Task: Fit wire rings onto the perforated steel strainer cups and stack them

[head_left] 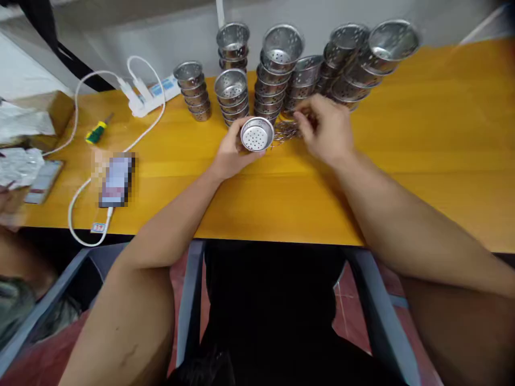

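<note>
My left hand [235, 153] grips a small perforated metal strainer cup [257, 134], its open top tilted toward me and its holed bottom showing. To the right of it lies a loose heap of thin wire pieces [286, 130] on the table. My right hand [328, 128] hovers at the right side of that heap, thumb and fingers pinched together. What those fingers hold, if anything, is too small to make out. Behind both hands stand stacks of similar perforated cups, among them a tall middle stack [273, 80] and a shorter one [232, 94].
Further stacks lean at the right [362, 64] and stand at the left [193, 91]. A white power strip [156, 96], a charging phone [116, 181] with its cable, and a green-yellow screwdriver [96, 132] occupy the left side. Another person's arm [20, 257] shows at far left.
</note>
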{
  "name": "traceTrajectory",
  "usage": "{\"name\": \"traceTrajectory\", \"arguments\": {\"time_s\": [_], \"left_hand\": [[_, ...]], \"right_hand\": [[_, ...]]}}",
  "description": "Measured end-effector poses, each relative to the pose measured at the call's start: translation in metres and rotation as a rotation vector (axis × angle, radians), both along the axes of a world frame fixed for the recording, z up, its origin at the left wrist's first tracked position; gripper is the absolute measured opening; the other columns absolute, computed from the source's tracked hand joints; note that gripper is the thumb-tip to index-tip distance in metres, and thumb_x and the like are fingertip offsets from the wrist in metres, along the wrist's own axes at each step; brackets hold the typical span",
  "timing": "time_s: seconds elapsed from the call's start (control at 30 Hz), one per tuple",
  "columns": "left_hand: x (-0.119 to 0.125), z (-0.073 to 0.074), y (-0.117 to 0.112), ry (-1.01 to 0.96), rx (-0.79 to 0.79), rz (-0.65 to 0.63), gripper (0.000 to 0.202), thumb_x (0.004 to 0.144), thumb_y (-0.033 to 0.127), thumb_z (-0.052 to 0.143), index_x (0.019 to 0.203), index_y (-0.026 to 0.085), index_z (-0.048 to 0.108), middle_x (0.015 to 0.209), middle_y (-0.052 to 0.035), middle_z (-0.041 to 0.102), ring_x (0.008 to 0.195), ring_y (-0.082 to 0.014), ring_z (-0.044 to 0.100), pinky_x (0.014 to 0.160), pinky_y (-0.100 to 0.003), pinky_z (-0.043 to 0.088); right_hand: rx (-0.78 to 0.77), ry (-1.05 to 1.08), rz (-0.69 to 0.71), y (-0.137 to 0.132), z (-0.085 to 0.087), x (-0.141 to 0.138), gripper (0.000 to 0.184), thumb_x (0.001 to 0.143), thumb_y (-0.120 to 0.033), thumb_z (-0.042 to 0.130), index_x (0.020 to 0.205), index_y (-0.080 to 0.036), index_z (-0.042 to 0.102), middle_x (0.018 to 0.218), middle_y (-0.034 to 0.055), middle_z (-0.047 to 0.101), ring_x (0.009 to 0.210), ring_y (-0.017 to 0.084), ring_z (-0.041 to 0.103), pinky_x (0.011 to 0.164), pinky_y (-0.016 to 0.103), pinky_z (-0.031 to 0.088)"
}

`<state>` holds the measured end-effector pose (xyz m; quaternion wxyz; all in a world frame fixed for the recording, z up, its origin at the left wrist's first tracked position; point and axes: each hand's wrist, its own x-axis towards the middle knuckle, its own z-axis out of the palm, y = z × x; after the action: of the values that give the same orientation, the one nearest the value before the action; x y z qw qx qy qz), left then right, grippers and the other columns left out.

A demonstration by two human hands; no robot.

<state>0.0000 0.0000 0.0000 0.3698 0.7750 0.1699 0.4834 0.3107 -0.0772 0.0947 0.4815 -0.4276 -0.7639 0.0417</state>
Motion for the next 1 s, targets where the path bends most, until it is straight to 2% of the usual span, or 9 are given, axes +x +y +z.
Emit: {"name": "traceTrajectory", "arguments": {"time_s": [0.07, 0.13, 0.2, 0.3, 0.4, 0.53, 0.77, 0.87, 1.0], "left_hand": [[0.001, 0.003, -0.003, 0.047, 0.047, 0.095, 0.110, 0.094, 0.090, 0.106, 0.177, 0.036, 0.059, 0.177, -0.0125, 0.075, 0.167, -0.0338, 0.080, 0.141, -0.056, 0.073], [0.001, 0.006, -0.007, 0.096, 0.092, 0.178, 0.112, 0.093, 0.094, 0.103, 0.176, 0.032, 0.061, 0.176, -0.0152, 0.074, 0.168, -0.0370, 0.077, 0.148, -0.063, 0.066], [0.000, 0.009, -0.009, 0.162, 0.142, 0.264, 0.113, 0.088, 0.091, 0.109, 0.172, 0.031, 0.065, 0.173, -0.0158, 0.075, 0.168, -0.0390, 0.074, 0.153, -0.065, 0.060], [0.001, 0.011, -0.011, 0.177, 0.162, 0.277, 0.109, 0.086, 0.089, 0.112, 0.169, 0.032, 0.068, 0.168, -0.0146, 0.076, 0.164, -0.0390, 0.074, 0.150, -0.063, 0.060], [0.004, 0.009, -0.010, 0.168, 0.129, 0.231, 0.111, 0.090, 0.093, 0.106, 0.171, 0.032, 0.063, 0.166, -0.0141, 0.075, 0.162, -0.0378, 0.075, 0.148, -0.063, 0.060], [0.009, 0.003, -0.007, 0.146, 0.102, 0.114, 0.116, 0.094, 0.100, 0.098, 0.175, 0.030, 0.053, 0.164, -0.0121, 0.074, 0.157, -0.0359, 0.079, 0.146, -0.065, 0.061], [0.015, -0.001, -0.011, 0.111, 0.122, 0.065, 0.104, 0.114, 0.088, 0.083, 0.190, 0.036, 0.034, 0.181, -0.0150, 0.061, 0.173, -0.0365, 0.071, 0.154, -0.065, 0.056], [0.016, 0.000, -0.018, 0.135, 0.144, 0.002, 0.105, 0.120, 0.086, 0.073, 0.197, 0.037, 0.022, 0.190, -0.0157, 0.053, 0.183, -0.0382, 0.064, 0.156, -0.067, 0.054], [0.020, -0.003, -0.019, 0.146, 0.155, -0.034, 0.112, 0.119, 0.086, 0.075, 0.200, 0.038, 0.015, 0.193, -0.0166, 0.050, 0.184, -0.0396, 0.063, 0.157, -0.067, 0.053]], "right_hand": [[-0.090, 0.057, -0.010, 0.003, -0.008, 0.003, 0.031, 0.130, -0.061, 0.070, 0.121, -0.032, 0.077, 0.105, 0.0124, 0.082, 0.095, 0.032, 0.074, 0.090, 0.052, 0.061], [-0.156, 0.119, 0.007, 0.007, -0.017, 0.003, 0.046, 0.131, -0.079, 0.068, 0.125, -0.035, 0.076, 0.096, 0.0092, 0.076, 0.089, 0.032, 0.068, 0.086, 0.052, 0.061], [-0.210, 0.198, 0.055, 0.008, -0.026, -0.001, 0.062, 0.126, -0.098, 0.066, 0.127, -0.036, 0.076, 0.086, 0.0062, 0.067, 0.084, 0.031, 0.063, 0.078, 0.051, 0.059], [-0.201, 0.265, 0.135, 0.003, -0.033, -0.016, 0.074, 0.120, -0.109, 0.066, 0.125, -0.036, 0.076, 0.077, 0.0026, 0.059, 0.073, 0.028, 0.058, 0.068, 0.048, 0.054], [-0.197, 0.274, 0.177, -0.009, -0.030, -0.032, 0.074, 0.120, -0.109, 0.066, 0.127, -0.036, 0.078, 0.078, 0.0020, 0.060, 0.069, 0.027, 0.059, 0.064, 0.047, 0.056], [-0.196, 0.268, 0.201, -0.020, -0.027, -0.041, 0.069, 0.124, -0.104, 0.066, 0.130, -0.036, 0.081, 0.080, 0.0024, 0.061, 0.072, 0.028, 0.065, 0.068, 0.050, 0.064], [-0.181, 0.318, 0.214, -0.007, -0.040, -0.035, 0.070, 0.123, -0.102, 0.071, 0.130, -0.035, 0.084, 0.077, 0.0012, 0.056, 0.071, 0.029, 0.067, 0.071, 0.051, 0.071], [-0.184, 0.340, 0.215, -0.004, -0.041, -0.035, 0.071, 0.122, -0.103, 0.073, 0.129, -0.034, 0.085, 0.077, 0.0008, 0.055, 0.068, 0.026, 0.062, 0.069, 0.049, 0.068], [-0.204, 0.354, 0.205, -0.010, -0.034, -0.036, 0.070, 0.120, -0.103, 0.077, 0.126, -0.033, 0.085, 0.077, -0.0002, 0.053, 0.064, 0.022, 0.051, 0.063, 0.043, 0.059]]}}
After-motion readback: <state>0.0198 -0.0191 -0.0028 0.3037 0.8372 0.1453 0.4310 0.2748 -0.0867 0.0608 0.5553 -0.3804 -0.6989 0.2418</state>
